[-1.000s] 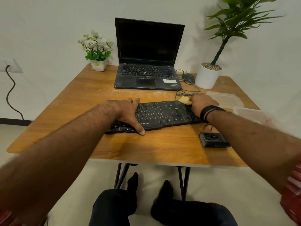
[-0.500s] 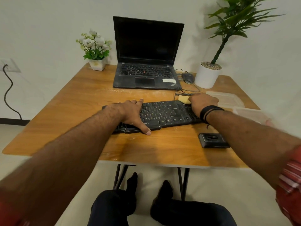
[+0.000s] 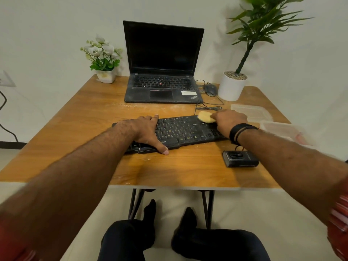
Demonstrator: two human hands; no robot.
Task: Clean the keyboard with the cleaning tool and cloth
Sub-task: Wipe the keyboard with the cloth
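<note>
Looks like a small desk setup, home office probably. Wooden table on thin metal legs against a plain white wall. Open laptop beyond the left hand that rests on the keyboard, wired mouse beside it. Potted flowers and a leafy plant at the back corners. Wall socket with a cable far left, partly cut off.

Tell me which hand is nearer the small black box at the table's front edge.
Right. The right hand is just behind the black box; the left hand lies farther left.
</note>
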